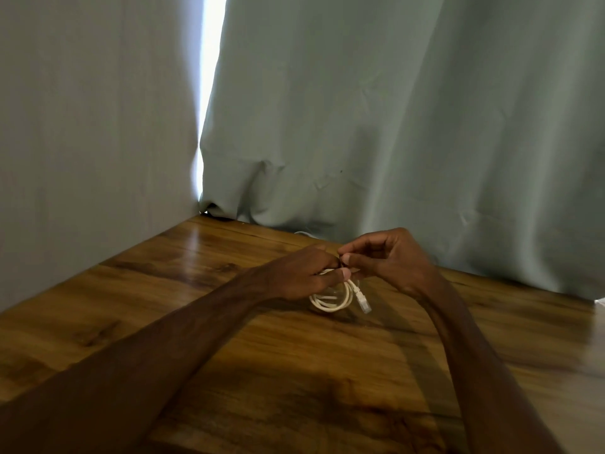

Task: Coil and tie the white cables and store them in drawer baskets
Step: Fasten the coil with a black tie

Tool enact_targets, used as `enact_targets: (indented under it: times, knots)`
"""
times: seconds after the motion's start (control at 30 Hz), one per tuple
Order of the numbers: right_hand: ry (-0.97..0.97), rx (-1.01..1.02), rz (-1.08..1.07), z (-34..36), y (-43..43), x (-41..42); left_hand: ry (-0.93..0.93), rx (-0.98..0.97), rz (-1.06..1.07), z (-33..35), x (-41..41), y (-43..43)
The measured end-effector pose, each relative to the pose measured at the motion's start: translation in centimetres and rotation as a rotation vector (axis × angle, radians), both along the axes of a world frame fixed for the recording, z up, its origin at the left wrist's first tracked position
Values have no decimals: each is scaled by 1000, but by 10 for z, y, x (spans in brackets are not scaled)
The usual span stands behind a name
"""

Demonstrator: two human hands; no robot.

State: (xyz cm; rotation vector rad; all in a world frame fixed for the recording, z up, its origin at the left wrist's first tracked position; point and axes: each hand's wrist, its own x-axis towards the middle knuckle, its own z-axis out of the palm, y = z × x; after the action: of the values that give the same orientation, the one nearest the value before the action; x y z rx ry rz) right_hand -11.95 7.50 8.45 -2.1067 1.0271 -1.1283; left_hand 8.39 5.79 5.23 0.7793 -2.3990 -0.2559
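White cable [331, 303]: coiled, plug [365, 304] dangling over desk [131, 306].
Left hand [301, 273]: fingers [327, 257] curled round the coil's top.
Right hand [391, 260]: thumb and forefinger pinch its top.

Dim; daylight slit between curtains [393, 109] glares on table [203, 244]; forearms shadowed, soft blur, edges bowed.

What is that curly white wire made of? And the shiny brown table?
The coiled white cable looks like smooth, bendy plastic sheathing, since it curls in neat loops; its end plug seems clear hard plastic. The glossy brown table shows wood grain and reflections, so varnished wood or wood-look laminate.
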Motion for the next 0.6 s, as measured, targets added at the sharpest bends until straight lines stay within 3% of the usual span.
enact_targets:
  times: [0.27,0.6]
  knots:
    - [-35,83,-15,-4,-5,2,-48,-20,4,0,0,-3]
    - [-47,42,6,-6,-3,3,-25,-20,23,-2,0,-3]
